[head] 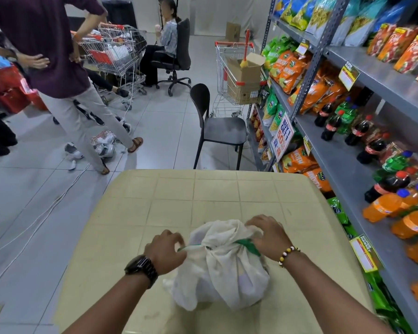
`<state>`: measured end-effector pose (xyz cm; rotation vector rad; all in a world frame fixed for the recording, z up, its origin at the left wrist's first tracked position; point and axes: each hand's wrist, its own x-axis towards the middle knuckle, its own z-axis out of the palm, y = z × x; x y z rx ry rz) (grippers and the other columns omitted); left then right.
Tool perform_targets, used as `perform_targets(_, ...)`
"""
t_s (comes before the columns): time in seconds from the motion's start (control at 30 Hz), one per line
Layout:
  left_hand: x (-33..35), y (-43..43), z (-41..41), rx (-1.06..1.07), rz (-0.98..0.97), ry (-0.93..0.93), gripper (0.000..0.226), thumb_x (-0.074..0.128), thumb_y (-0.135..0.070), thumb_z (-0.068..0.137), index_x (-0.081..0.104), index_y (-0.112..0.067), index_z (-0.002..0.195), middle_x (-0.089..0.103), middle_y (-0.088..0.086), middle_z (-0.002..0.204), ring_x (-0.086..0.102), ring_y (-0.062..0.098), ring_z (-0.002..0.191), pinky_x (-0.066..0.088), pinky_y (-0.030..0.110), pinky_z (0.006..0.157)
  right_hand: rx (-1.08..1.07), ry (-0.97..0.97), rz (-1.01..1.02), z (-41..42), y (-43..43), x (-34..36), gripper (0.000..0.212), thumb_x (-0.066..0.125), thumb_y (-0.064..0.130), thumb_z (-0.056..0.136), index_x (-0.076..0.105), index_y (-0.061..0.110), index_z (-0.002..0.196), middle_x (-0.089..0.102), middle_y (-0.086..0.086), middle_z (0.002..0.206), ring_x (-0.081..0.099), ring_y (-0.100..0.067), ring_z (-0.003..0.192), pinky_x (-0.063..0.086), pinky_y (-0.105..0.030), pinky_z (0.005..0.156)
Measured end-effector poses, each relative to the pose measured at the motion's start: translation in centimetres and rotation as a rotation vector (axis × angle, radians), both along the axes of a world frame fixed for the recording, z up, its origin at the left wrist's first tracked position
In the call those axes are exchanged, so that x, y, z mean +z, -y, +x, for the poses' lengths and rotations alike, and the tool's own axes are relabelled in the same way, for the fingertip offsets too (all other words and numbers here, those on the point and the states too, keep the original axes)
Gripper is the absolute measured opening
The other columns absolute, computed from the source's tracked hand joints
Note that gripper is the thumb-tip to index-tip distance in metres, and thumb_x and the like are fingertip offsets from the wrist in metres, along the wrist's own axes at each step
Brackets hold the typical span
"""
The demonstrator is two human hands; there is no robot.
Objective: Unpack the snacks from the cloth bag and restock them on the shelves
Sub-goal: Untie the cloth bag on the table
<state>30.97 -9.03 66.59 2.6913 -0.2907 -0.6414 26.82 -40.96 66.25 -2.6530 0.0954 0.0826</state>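
Observation:
A white cloth bag (223, 268) stands on the beige table (174, 203), bulging and gathered shut at its neck by a green drawstring. My left hand (165, 251) pinches the green cord at the bag's left side. My right hand (268, 235) grips the gathered cloth and green cord at the bag's upper right. The snacks inside are hidden by the cloth. Grey metal shelves (343, 165) run along the right, stocked with orange and green snack packets and soda bottles.
A black chair (215, 126) stands just beyond the table. A shopping cart (237, 78) with a cardboard box is behind it. A standing person (65, 68) and a seated person (164, 44) are at left, with another cart, red baskets and cables on the floor.

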Motion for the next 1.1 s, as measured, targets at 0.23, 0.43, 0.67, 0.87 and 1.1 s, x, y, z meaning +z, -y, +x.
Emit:
perform_targets(0.23, 0.0, 5.7, 0.0, -0.13, 0.146, 0.065, 0.04, 0.05, -0.061, 0.086, 0.069, -0.029, 0.103, 0.059, -0.001, 0.114, 0.057, 0.026, 0.103, 0.049, 0.04, 0.086, 0.305, 0.084, -0.24, 1.6, -3.4, -0.6, 0.019, 0.073, 0.023, 0.075, 0.078, 0.029, 0.092, 0.068, -0.001, 0.12, 0.056, -0.031, 0.12, 0.039, -0.049, 0.099)
perform_targets(0.43, 0.4, 3.9, 0.5, -0.044, -0.031, 0.248, 0.029, 0.06, -0.056, 0.087, 0.074, -0.031, 0.092, 0.059, -0.012, 0.119, 0.051, 0.02, 0.113, 0.041, 0.036, 0.089, -0.049, 0.24, 0.123, 2.5, -0.9, -0.5, 0.005, 0.084, 0.031, 0.074, 0.082, 0.031, 0.079, 0.072, 0.01, 0.105, 0.057, -0.014, 0.107, 0.043, -0.037, 0.091)
perform_targets(0.67, 1.9, 1.2, 1.4, 0.07, -0.232, 0.198, 0.025, 0.062, -0.066, 0.069, 0.056, -0.046, 0.055, 0.059, -0.023, 0.108, 0.054, 0.01, 0.106, 0.047, 0.04, 0.09, -0.219, 0.214, 0.466, 1.6, -0.4, 1.2, 0.021, 0.085, 0.015, 0.075, 0.077, 0.034, 0.071, 0.069, 0.02, 0.101, 0.062, -0.013, 0.105, 0.049, -0.03, 0.088)
perform_targets(0.87, 1.9, 0.8, 1.1, 0.364, -0.585, 0.023, 0.016, 0.084, -0.036, 0.071, 0.07, -0.031, 0.064, 0.067, -0.01, 0.091, 0.063, 0.011, 0.089, 0.051, 0.035, 0.08, -0.314, 0.232, 0.546, 1.5, -0.4, 1.3, 0.013, 0.084, 0.008, 0.075, 0.079, 0.02, 0.071, 0.071, 0.012, 0.098, 0.065, -0.007, 0.098, 0.051, -0.026, 0.082)
perform_targets(1.1, 2.0, -4.4, 2.6, 0.577, -0.511, 0.016, 0.032, 0.075, -0.029, 0.076, 0.062, -0.01, 0.054, 0.062, 0.002, 0.059, 0.054, 0.027, 0.064, 0.04, 0.036, 0.058, -0.707, 0.338, 0.569, -0.2, 5.9, 2.5, 0.015, 0.079, 0.0, 0.076, 0.075, 0.013, 0.071, 0.071, -0.01, 0.087, 0.068, -0.032, 0.095, 0.051, -0.038, 0.088)
